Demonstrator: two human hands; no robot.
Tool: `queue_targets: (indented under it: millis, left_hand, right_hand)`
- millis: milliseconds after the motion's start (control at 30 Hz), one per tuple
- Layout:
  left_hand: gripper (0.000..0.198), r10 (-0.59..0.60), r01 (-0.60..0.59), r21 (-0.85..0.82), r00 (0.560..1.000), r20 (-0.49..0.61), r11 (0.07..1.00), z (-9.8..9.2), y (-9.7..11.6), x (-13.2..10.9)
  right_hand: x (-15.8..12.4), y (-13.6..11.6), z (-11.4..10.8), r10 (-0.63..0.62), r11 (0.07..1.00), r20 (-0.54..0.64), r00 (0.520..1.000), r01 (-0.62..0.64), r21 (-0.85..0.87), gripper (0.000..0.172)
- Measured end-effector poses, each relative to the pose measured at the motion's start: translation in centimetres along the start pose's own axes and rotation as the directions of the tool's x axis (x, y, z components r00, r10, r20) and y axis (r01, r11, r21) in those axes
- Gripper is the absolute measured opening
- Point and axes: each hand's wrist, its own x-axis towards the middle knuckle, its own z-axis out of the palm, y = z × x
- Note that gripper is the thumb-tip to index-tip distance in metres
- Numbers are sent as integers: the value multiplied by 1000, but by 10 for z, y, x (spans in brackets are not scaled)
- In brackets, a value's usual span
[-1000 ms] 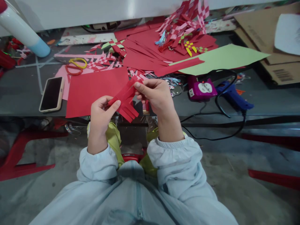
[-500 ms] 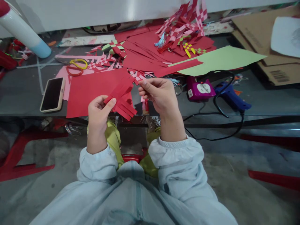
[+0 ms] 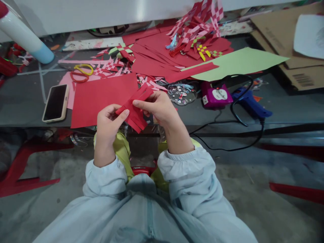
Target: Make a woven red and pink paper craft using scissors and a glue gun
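Note:
Just above the table's front edge I hold a piece of red paper cut into strips [image 3: 136, 118], some of them crossing one another. My left hand [image 3: 107, 123] pinches its left side, thumb on top. With thumb and fingers closed, my right hand [image 3: 160, 107] grips its upper right part; the fingertips underneath are hidden. A red paper sheet [image 3: 98, 96] lies flat on the table behind my left hand. Close beyond my right hand is a clear dish of small beads or charms [image 3: 182, 94].
Left are a phone [image 3: 55, 103] and scissors [image 3: 82, 72]. Right are a purple box [image 3: 217, 96] and a blue glue gun [image 3: 251, 103] with a looping black cable. Woven paper strips [image 3: 194, 30], red sheets, a green sheet [image 3: 243, 64] and cardboard [image 3: 280, 40] lie farther back.
My right hand has moved left and down and now grips the red paper strips beside my left hand. The bead dish it was covering shows now. My left hand stays nearly in place.

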Motion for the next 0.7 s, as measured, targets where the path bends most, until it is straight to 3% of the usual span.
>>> queue_targets:
  millis: [133, 267, 500, 700]
  left_hand:
    - [14, 5, -4, 28, 1000, -6, 1000, -1, -1, 0]
    - [15, 14, -13, 38, 1000, -27, 999, -1, -2, 1]
    - [18, 7, -4, 49, 998, -54, 999, -1, -2, 1]
    - [36, -64, 62, -21, 989, -136, 998, -1, -3, 4]
  right_hand:
    - [3, -1, -3, -42, 998, -46, 998, 44, 40, 35]
    - [4, -2, -6, -58, 995, -175, 983, 72, 75, 31]
    - [9, -3, -20, -124, 977, -366, 922, 177, 116, 21]
    - [6, -10, -31, -104, 971, -402, 910, 179, 156, 12]
